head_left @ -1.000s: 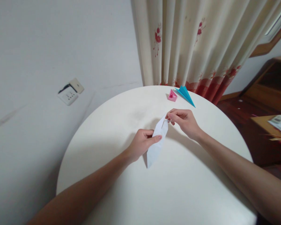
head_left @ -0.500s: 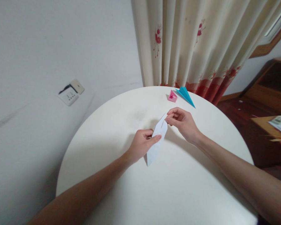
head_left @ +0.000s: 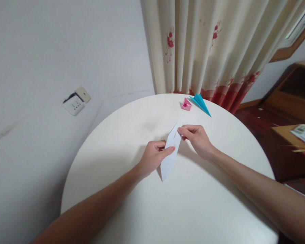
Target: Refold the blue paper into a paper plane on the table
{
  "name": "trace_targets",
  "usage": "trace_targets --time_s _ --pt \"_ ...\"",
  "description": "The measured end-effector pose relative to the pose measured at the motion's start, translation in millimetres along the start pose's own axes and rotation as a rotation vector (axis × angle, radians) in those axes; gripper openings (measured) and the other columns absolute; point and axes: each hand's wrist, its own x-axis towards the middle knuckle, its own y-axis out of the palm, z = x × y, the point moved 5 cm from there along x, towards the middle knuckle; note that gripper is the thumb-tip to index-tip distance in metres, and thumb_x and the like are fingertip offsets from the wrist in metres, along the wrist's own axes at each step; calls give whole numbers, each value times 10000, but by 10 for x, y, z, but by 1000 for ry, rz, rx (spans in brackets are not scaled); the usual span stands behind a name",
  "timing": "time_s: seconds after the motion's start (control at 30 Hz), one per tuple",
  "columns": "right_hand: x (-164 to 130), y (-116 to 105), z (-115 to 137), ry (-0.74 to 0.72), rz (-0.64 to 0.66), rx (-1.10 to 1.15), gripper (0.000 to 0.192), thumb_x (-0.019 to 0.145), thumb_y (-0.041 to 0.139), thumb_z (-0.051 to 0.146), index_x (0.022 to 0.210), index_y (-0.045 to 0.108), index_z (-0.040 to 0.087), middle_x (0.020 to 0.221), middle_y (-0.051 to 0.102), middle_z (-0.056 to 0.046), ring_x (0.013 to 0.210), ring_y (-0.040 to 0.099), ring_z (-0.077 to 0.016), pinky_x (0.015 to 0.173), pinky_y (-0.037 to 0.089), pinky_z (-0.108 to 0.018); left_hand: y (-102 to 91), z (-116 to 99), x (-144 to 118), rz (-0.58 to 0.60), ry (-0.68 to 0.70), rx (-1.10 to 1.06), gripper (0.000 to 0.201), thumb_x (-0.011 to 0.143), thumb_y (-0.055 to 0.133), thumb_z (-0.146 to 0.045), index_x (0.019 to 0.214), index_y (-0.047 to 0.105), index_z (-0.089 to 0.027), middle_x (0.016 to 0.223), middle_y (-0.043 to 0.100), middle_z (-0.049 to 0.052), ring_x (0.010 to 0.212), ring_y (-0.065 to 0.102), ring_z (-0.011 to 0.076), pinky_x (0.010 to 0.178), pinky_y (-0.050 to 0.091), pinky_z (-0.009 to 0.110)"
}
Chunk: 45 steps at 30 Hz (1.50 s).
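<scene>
A socket [head_left: 75, 102] sits on the left wall. Mid-table [head_left: 117, 135], the left hand [head_left: 154, 156] pinches a long, pointed white paper [head_left: 169, 156]; the right hand [head_left: 196, 139] pinches its far tip. Far right lie a small pink fold [head_left: 186, 104] and a sharp blue plane [head_left: 200, 103], before pleated curtain [head_left: 205, 47].

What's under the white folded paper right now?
Only the white round table shows beneath the white folded paper, with a shadow by its lower tip. The left hand grips it mid-length; fingers behind the paper are hidden.
</scene>
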Motion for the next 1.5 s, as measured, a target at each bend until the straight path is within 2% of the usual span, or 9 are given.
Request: trace_targets --time_s 0.1,0.27,0.4,0.57,1.17,1.37,1.5 --pt "35 -56 -32 1 -58 7 431 884 639 551 697 743 178 732 706 -58 654 595 -158 582 443 -287 4 2 -2 9 -37 -68 341 741 796 -447 762 747 -110 672 647 25 599 541 135 571 348 247" --pt "35 -123 51 -217 -129 -177 311 883 676 502 939 760 207 851 738 -51 723 651 -175 611 496 -292 -8 27 2 -16 -72 -138 365 723 817 -464 758 747 -108 717 684 52 621 571 155 589 369 259" --pt "-48 -106 161 -368 -167 -345 180 892 692 390 946 747 228 929 746 -48 790 669 -187 682 532 -318 -15 37 10 -28 -52 -156 361 738 819 -458 756 750 -104 701 673 46 611 558 142 586 360 253" --pt "-114 -50 267 -491 -127 -439 73 902 684 286 902 744 245 897 736 -39 779 652 -186 693 527 -332 -12 23 10 -23 -41 -177 363 734 826 -453 756 747 -100 695 667 42 608 548 135 588 352 249" --pt "-49 -63 181 -402 -118 -441 155 921 641 319 802 676 226 798 680 -29 727 610 -184 697 506 -333 -18 -8 5 -45 -15 -56 363 740 803 -471 747 747 -112 662 637 24 605 534 141 574 349 250" --pt "-25 -39 147 -343 -86 -402 152 922 640 364 954 694 225 914 719 -45 800 648 -195 726 532 -334 -19 9 20 -32 -10 -31 365 753 789 -471 751 741 -109 654 617 17 597 520 134 569 343 249" --pt "-21 -38 136 -335 -80 -430 183 939 619 366 862 695 218 861 721 -46 771 654 -195 713 529 -333 -19 -5 20 -37 1 -16 375 751 785 -481 715 727 -112 634 592 8 587 498 127 567 333 248"
